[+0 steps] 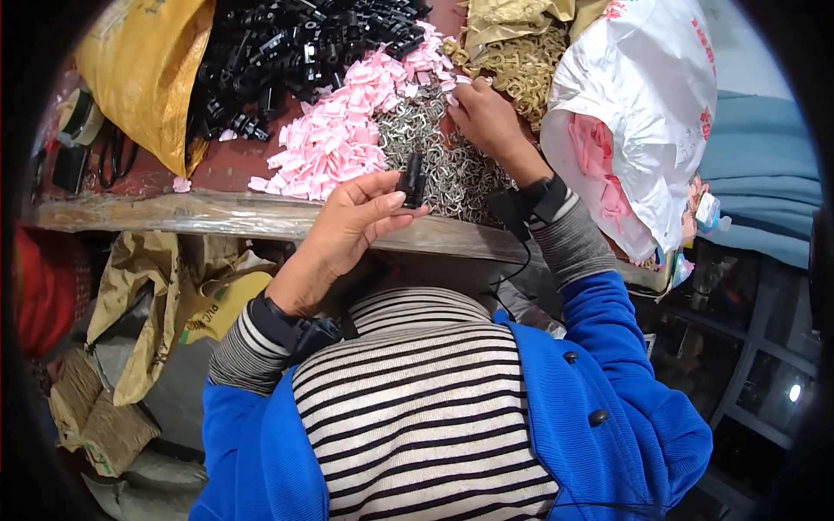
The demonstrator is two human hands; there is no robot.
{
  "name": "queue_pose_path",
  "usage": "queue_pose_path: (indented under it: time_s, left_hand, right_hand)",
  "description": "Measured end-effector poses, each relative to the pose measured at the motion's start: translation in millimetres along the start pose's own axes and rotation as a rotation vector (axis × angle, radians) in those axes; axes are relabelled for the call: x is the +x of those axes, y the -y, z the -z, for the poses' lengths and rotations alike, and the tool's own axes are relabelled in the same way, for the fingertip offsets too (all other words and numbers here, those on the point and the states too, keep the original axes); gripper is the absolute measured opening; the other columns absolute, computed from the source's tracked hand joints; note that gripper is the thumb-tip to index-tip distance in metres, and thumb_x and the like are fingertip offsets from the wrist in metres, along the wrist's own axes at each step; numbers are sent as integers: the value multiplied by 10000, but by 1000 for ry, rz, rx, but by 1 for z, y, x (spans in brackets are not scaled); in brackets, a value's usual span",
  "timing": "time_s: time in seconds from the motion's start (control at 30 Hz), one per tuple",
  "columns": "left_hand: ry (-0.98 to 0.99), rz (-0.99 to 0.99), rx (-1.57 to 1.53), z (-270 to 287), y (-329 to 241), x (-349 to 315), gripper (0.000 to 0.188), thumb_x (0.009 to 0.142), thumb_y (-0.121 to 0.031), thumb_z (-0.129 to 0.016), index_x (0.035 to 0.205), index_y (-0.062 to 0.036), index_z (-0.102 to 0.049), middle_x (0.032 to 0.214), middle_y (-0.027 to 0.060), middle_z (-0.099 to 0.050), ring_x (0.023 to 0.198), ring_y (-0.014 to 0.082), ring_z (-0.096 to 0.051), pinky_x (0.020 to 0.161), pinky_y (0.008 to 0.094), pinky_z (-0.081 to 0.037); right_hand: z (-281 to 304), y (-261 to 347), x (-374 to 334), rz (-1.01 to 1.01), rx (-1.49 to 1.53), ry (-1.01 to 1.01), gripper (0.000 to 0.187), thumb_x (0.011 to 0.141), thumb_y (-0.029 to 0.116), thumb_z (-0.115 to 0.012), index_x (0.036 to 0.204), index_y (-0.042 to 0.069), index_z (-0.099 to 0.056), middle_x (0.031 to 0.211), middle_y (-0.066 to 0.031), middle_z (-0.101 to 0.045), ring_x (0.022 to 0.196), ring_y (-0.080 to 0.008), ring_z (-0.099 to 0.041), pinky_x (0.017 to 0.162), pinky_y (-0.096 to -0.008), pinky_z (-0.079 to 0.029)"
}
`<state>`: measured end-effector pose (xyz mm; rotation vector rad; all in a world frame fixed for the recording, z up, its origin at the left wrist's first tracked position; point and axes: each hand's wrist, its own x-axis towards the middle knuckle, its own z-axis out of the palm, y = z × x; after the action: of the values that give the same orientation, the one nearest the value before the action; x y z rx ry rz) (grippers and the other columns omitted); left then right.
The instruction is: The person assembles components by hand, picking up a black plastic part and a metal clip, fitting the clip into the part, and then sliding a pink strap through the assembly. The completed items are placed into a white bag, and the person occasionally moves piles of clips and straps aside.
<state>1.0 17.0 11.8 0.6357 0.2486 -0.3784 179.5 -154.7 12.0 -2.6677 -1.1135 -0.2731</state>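
My left hand (pixel 352 221) is closed on a small black plastic part (pixel 415 178), a stubby cylinder-like piece held upright between thumb and fingers above the table's near edge. Farther off and to the right, my right hand (pixel 488 122) reaches down with curled fingers where pink pieces, silver hooks and brass-coloured pieces meet. Whatever its fingertips grip is too small to make out. Beside my left hand lies a heap of small flat pink plastic pieces (pixel 347 122). Bent silver metal hooks (pixel 460 178) are spread below my right hand.
A pile of black plastic parts (pixel 295 43) covers the far left, next to a yellow woven sack (pixel 152 78). Brass-coloured metal pieces (pixel 521 69) lie at the far right. A white plastic bag (pixel 634 95) with pink contents stands right of my arm. The wooden table edge (pixel 174 213) crosses in front of me.
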Motion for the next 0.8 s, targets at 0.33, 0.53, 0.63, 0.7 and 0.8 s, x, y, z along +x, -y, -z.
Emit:
queue_pose_path:
  time_s: [0.33, 0.53, 0.63, 0.7, 0.8]
  left_hand:
    - [-19, -46, 18, 1, 7, -1, 262, 814, -41, -506, 1064, 24, -464, 986, 141, -556, 914, 271, -569, 747, 276, -501]
    - [-42, -120, 53, 8, 10, -2, 251, 825, -51, -486, 1066, 12, -463, 1013, 161, -545, 933, 278, -558, 774, 308, -491]
    - [-40, -121, 79, 10, 9, 2, 252, 833, -64, -480, 1073, 13, -459, 1024, 169, -540, 934, 275, -557, 785, 317, -487]
    - [-16, -111, 93, 9, 10, 10, 255, 835, -67, -479, 1076, 14, -457, 1025, 169, -539, 936, 275, -556, 787, 319, -487]
    - [-42, -139, 105, 14, 11, 5, 260, 839, -74, -476, 1081, 17, -452, 1027, 170, -537, 940, 274, -553, 791, 322, -486]
  right_hand:
    - [7, 5, -15, -31, 37, 9, 123, 773, 173, -493, 824, 62, -507, 767, -130, -531, 654, -295, -546, 572, -374, -434]
    - [64, -9, -94, -211, 415, 11, 140, 772, 154, -539, 866, 51, -551, 708, -91, -543, 598, -184, -526, 565, -292, -431]
    - [85, -29, -164, -452, 640, -119, 161, 767, 144, -573, 884, 34, -573, 682, -22, -541, 602, -88, -471, 556, -235, -406]
    - [99, -54, -218, -647, 659, -147, 184, 766, 143, -580, 911, 30, -577, 730, 17, -549, 618, -50, -457, 549, -220, -399]
    - [130, -79, -278, -969, 594, -234, 186, 762, 145, -590, 909, 31, -581, 728, 17, -539, 610, -43, -451, 538, -195, -381]
